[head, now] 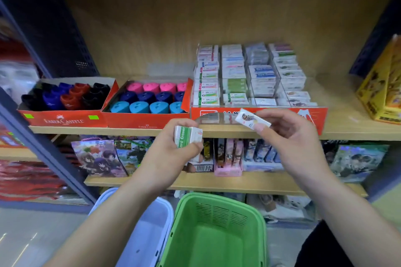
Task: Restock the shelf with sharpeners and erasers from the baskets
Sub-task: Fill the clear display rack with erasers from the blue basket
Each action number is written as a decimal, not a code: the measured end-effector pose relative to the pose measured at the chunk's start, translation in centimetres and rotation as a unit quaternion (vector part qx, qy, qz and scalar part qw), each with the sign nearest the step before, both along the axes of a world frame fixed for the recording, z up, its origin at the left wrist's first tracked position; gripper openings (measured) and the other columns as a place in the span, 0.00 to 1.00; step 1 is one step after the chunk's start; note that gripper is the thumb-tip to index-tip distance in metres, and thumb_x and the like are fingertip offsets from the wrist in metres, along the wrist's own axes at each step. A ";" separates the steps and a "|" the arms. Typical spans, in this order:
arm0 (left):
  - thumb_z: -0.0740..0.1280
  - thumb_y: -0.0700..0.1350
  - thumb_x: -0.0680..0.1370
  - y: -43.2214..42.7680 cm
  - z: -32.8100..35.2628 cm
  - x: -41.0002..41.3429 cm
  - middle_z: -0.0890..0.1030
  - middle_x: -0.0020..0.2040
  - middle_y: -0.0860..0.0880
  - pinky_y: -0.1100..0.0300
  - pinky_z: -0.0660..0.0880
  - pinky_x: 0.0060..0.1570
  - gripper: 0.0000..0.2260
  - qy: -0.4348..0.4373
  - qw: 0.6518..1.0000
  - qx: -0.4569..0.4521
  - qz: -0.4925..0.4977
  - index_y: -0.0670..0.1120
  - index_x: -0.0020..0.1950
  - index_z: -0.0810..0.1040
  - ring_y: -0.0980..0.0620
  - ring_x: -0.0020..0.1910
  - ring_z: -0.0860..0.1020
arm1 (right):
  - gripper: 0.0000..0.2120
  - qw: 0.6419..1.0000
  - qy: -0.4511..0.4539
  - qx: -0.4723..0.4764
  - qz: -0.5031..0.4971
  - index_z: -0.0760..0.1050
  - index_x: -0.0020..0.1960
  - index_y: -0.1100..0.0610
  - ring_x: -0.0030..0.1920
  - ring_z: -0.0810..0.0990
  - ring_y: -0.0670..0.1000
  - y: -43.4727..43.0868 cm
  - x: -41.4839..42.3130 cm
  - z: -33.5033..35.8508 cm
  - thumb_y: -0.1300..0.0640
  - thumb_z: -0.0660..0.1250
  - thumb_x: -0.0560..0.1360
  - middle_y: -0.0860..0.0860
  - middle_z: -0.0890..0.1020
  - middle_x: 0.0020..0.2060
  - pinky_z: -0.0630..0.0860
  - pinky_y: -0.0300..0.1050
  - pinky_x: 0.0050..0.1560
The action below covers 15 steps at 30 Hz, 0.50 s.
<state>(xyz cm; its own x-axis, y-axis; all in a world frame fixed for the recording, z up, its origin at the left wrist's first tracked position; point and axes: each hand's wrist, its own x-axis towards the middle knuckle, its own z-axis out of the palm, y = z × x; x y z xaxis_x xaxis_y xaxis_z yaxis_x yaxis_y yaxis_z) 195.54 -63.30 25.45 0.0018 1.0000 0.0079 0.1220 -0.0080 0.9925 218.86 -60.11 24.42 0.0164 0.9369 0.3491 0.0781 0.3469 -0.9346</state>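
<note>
My left hand (173, 154) grips a small stack of green-and-white erasers (186, 136) just below the shelf edge. My right hand (290, 134) pinches a single white eraser with a dark printed figure (251, 119) in front of the red eraser display tray (321, 115). That tray holds several rows of wrapped erasers (249, 76). Left of it stand two red Faber-Castell boxes: one with pink, dark blue and light blue sharpeners (149, 99), one with black, blue and red sharpeners (67, 95). Below my arms sit a green basket (214, 232) and a pale blue basket (149, 236).
The wooden shelf board (130, 131) carries a yellow box (382, 84) at the far right. A lower shelf (217, 184) holds illustrated packs and a pink holder. A dark metal upright (43, 143) frames the left side. Bare shelf shows behind the sharpener boxes.
</note>
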 end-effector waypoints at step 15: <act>0.68 0.42 0.82 11.0 7.6 7.9 0.76 0.30 0.53 0.66 0.63 0.21 0.13 0.159 0.977 0.135 -0.043 0.54 0.63 0.70 0.60 0.19 0.64 | 0.04 0.976 -0.155 0.037 -0.149 0.83 0.45 0.48 0.40 0.82 0.45 8.4 10.5 5.6 0.56 0.76 0.74 0.46 0.85 0.39 0.78 0.45 0.43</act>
<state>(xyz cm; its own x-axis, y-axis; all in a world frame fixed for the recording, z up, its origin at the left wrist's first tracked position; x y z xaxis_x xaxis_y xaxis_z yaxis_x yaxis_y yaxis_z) 203.45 -52.33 33.03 0.1303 0.9579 0.2559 0.4119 -0.2871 0.8648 229.37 -51.75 30.03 0.1673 0.8788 0.4468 0.4612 0.3308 -0.8234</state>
